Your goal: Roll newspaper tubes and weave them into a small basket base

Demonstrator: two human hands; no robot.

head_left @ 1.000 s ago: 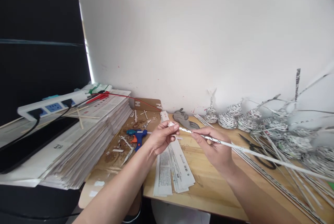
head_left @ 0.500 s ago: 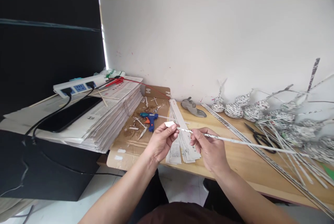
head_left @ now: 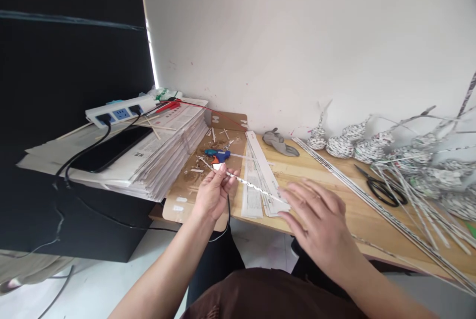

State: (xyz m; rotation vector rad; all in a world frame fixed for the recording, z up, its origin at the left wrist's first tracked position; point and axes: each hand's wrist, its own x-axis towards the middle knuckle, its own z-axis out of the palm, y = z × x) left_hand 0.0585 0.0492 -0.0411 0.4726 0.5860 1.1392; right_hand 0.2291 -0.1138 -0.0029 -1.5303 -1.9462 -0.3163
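Note:
My left hand point(head_left: 213, 191) pinches a thin rolled paper tube point(head_left: 256, 187) near its end, where a white paper flap stands out above my thumb. The tube is white with dark print marks and slants down to the right. My right hand point(head_left: 316, 222), slightly blurred, is over its farther stretch with fingers extended and apart; whether the palm touches the tube is hidden. Beyond my left hand a blue glue gun point(head_left: 219, 155) lies on a cardboard sheet point(head_left: 173, 210). Flat printed paper strips point(head_left: 253, 200) lie fanned out between my hands.
At left, a tall paper stack point(head_left: 174, 155) bears a phone point(head_left: 111, 149) and a power strip point(head_left: 121, 113). A grey glove point(head_left: 278, 141), long paper tubes point(head_left: 345, 187), black scissors point(head_left: 385, 192) and several woven paper shapes point(head_left: 344, 145) lie toward the wall and right. A black cable hangs below my left hand.
My right hand has loosened its pinch on the tube, spread its fingers and moved right and down. My left hand, still pinching the tube's end, has shifted left. The view has moved slightly.

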